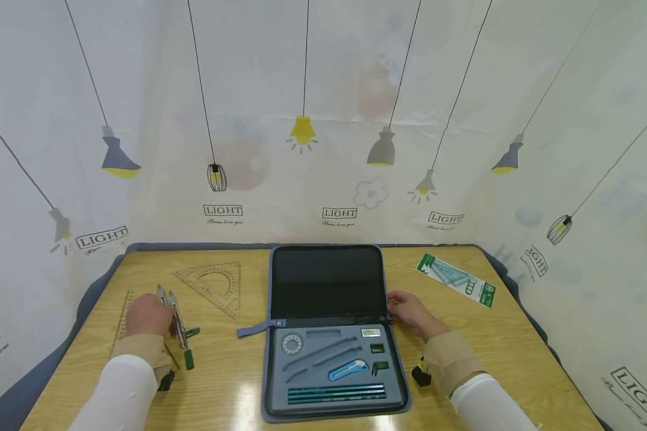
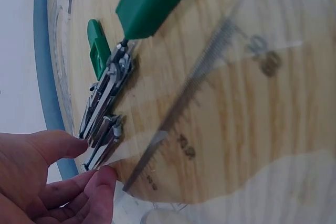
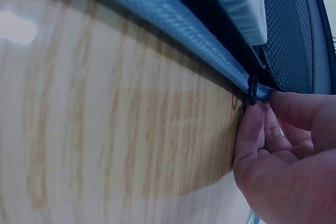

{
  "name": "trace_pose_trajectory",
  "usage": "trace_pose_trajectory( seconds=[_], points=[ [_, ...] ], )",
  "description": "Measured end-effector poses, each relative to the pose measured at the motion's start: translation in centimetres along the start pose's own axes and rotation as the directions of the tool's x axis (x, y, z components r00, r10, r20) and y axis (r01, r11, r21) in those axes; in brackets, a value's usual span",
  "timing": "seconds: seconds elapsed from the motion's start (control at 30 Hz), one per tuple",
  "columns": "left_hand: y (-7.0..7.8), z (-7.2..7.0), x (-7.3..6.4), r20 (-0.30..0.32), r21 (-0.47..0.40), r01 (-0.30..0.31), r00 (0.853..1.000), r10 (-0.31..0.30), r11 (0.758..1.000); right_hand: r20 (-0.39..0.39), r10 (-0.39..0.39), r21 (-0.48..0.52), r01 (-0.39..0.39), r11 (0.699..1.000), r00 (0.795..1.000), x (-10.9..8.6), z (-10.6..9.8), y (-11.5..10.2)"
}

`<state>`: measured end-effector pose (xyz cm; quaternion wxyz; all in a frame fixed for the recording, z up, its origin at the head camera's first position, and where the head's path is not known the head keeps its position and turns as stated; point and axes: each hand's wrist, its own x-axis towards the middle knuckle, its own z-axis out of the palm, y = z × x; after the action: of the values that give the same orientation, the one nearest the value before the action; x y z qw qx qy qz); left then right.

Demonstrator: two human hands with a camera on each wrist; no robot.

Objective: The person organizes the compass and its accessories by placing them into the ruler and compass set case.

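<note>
My left hand (image 1: 148, 314) is at the left of the table, beside two metal drawing compasses (image 1: 178, 326) with green ends. In the left wrist view, its thumb and fingertips pinch the metal end of one compass (image 2: 102, 145). An open zip case (image 1: 326, 281) lies in the middle, its lid folded back. At the right side of the case, near the hinge, is my right hand (image 1: 412, 312). In the right wrist view, the thumb and fingers pinch the case's blue edge (image 3: 205, 45) by a black zipper pull (image 3: 253, 88).
The grey insert holds several pencils (image 1: 336, 393), a blue cutter (image 1: 347, 370), a white eraser (image 1: 371, 333), green sharpeners (image 1: 377, 348) and a round white piece (image 1: 292, 344). A clear set square (image 1: 207, 286) and ruler (image 1: 120, 323) lie left. A packaged ruler set (image 1: 456, 279) lies right.
</note>
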<state>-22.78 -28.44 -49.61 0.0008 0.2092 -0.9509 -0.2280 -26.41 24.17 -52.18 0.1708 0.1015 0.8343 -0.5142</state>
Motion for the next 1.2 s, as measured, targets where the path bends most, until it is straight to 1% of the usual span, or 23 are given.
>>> trace_pose_trajectory(
  seconds=[0.1,0.27,0.43,0.7,0.83,1.03,1.2],
  points=[
    [0.19,-0.05,-0.14,0.015,0.004,0.009,1.0,-0.009,1.0,0.005,-0.003,0.002,0.003,1.0,1.0,-0.05,0.02,0.1],
    [0.49,-0.24,-0.35,0.035,0.012,0.003,0.999,-0.003,1.0,0.004,-0.005,0.001,0.005,1.0,1.0,-0.14,0.01,0.12],
    [0.77,-0.31,-0.41,0.042,0.033,0.007,0.999,-0.008,0.999,0.005,-0.004,-0.002,0.004,1.0,1.0,-0.24,0.0,0.07],
    [0.06,0.43,0.06,0.042,-0.077,0.041,0.998,-0.038,0.996,-0.002,-0.001,-0.009,0.001,1.0,1.0,-0.17,0.02,0.07],
    [0.0,0.56,0.17,0.035,-0.073,0.045,0.999,-0.042,0.996,-0.01,0.002,-0.008,-0.002,1.0,1.0,-0.17,0.07,0.0],
    [-0.02,0.65,0.24,0.032,-0.068,0.034,0.999,-0.032,0.997,-0.018,0.008,-0.015,-0.009,1.0,1.0,0.05,0.1,0.05],
    [0.01,0.46,0.07,0.029,-0.082,0.052,0.998,-0.05,0.995,-0.021,0.005,-0.024,-0.005,1.0,1.0,0.13,0.07,0.13]
  ],
)
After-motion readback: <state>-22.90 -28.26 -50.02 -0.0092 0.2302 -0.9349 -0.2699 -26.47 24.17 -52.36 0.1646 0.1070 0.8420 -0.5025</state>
